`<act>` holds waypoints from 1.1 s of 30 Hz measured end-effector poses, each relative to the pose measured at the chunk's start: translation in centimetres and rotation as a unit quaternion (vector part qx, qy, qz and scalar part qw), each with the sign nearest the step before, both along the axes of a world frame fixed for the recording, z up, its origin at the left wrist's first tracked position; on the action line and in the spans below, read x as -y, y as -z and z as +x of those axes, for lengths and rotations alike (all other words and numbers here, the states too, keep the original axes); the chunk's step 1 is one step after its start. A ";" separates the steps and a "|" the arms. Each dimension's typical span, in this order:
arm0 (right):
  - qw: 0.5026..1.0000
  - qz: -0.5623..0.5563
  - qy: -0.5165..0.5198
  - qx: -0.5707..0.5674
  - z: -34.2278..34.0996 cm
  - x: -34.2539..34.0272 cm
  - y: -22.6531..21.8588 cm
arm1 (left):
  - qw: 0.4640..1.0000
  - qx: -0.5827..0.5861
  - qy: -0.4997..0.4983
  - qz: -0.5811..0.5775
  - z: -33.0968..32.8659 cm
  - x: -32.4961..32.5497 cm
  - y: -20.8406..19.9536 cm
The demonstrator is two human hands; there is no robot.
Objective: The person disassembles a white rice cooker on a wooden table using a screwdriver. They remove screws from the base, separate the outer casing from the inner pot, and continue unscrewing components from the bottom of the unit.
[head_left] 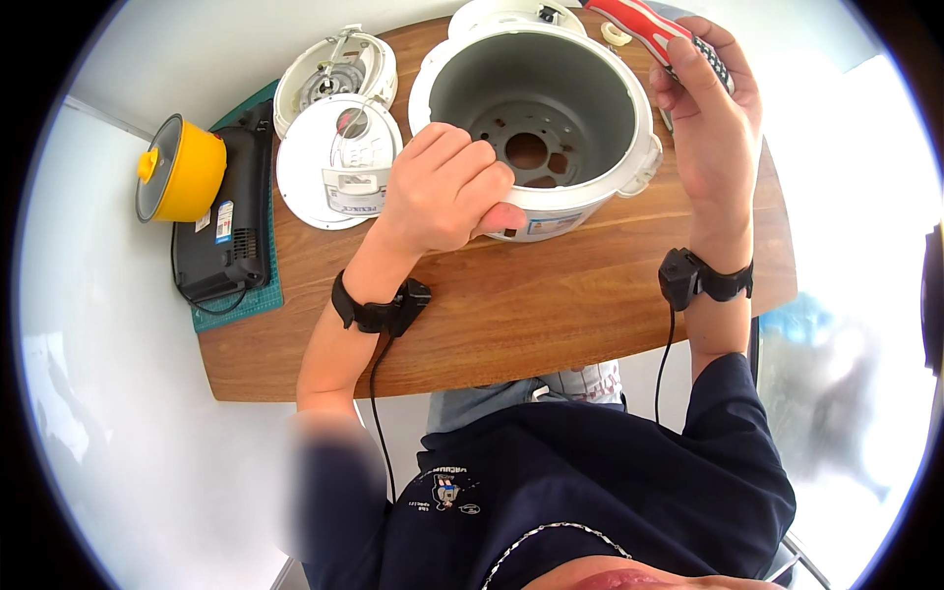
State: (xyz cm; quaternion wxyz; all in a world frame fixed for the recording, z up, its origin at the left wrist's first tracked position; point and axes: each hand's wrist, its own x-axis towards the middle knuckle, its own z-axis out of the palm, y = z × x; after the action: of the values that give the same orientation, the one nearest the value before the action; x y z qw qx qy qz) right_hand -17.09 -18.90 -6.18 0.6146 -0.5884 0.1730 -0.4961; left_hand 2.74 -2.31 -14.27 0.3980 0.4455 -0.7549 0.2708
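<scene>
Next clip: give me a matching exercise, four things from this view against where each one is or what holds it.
Things:
1. white cooker body
2. red-handled screwdriver
3. yellow pot
4. round white lid

Places:
A. at the table's left edge, on the black appliance
B. held in the right hand
C. gripped at the rim by the left hand
D. flat on the wooden table, left of the cooker

Pairs: 1-C, 2-B, 3-A, 4-D

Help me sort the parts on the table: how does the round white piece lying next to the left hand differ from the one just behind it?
The nearer white disc shows a smooth, mostly closed face with a printed label; the farther white disc lies open, showing metal parts inside. The nearer disc looks larger and sits beside the left hand; the farther one lies toward the wooden table edge. The nearer partly overlaps the farther. Both are round, white and lie flat.
</scene>
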 end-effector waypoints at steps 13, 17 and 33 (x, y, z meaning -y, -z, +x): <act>0.998 0.029 -0.028 0.037 1.6 -0.9 -3.1 | 0.955 -0.290 -0.065 -0.004 0.1 0.7 0.9; 0.999 0.000 0.021 0.034 1.4 1.0 -2.1 | 0.826 -0.551 -0.044 0.109 -0.9 0.4 0.9; 0.973 -0.196 0.100 -0.068 -2.4 1.9 -3.9 | 0.748 -0.655 0.048 0.092 -1.3 0.3 -1.8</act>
State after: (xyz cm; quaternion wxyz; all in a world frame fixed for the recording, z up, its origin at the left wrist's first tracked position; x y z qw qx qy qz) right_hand -19.53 -20.82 -2.33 0.4216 -0.7091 0.1722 -0.5383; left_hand 1.44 -2.57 -12.49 0.7644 0.5110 -0.3507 -0.1777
